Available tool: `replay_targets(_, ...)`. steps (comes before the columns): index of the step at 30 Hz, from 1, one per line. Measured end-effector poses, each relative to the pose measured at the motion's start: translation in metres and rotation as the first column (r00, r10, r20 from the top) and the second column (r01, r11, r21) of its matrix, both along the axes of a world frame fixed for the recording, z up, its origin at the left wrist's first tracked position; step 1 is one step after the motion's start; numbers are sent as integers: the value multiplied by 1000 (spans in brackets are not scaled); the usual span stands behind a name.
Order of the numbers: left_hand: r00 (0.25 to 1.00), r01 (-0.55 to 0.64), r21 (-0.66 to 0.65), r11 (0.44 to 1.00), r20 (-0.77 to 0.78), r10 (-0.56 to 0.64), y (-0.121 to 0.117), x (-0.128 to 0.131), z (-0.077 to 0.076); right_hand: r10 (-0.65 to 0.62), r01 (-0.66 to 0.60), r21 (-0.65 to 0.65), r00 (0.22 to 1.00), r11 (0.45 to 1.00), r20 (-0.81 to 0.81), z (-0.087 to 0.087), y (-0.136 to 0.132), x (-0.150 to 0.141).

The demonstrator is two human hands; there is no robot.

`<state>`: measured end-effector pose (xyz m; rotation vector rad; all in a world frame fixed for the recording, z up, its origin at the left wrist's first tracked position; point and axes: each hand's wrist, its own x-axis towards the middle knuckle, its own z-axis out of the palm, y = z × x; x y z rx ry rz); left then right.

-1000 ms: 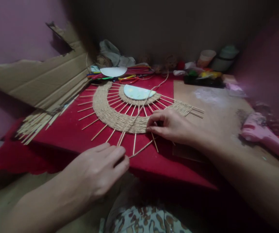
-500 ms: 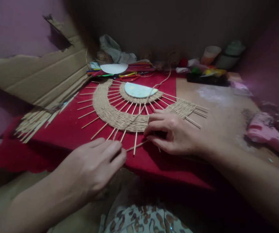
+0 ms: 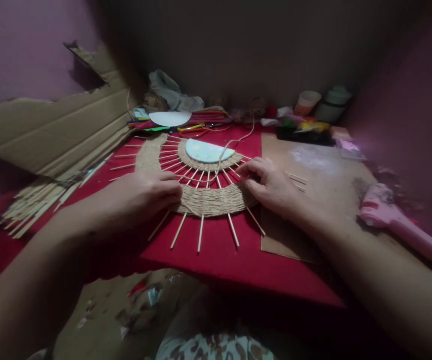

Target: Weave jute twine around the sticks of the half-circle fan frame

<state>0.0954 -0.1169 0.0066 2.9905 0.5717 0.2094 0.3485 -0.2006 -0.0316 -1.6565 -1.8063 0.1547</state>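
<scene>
The red-covered table (image 3: 216, 262) is carrying a woven twine-and-stick piece (image 3: 211, 201), which is partly overlapping a cardboard sheet (image 3: 279, 244) on the right. Pale sticks (image 3: 28, 210) are lying left, a black tray (image 3: 286, 134) far right.

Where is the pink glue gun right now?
In the head view, the pink glue gun lies at the far right, beyond the right forearm, beside the brown cardboard sheet.

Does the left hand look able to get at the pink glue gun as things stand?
Probably not easily. The left hand is at the woven band, and the right hand and forearm lie between it and the glue gun. It would likely have to cross over them.
</scene>
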Motion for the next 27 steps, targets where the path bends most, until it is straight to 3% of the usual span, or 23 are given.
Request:
replay_targets(4,994,-103,-248,963,-51,93,7,-1,-4,-21,16,-62,997,998,-77,-3,3,1)
replay_targets(7,990,-133,-321,938,-5,138,10,-3,-7,-79,57,-97,967,994,-242,2,1,0)
replay_targets(12,989,-87,-245,966,92,112,13,-7,-21,-148,171,0,853,985,-500,17,-1,14)
replay_targets(16,980,-83,-176,981,165,112,15,-7,-31,-175,315,118,758,942,-628,18,7,42)
replay_targets(21,983,-29,-82,996,180,43,16,-6,-32,-211,424,109,638,899,-740,18,12,65)
replay_targets(27,971,25,-36,999,237,-16,17,-5,-32,-232,420,119,691,900,-684,20,9,59)
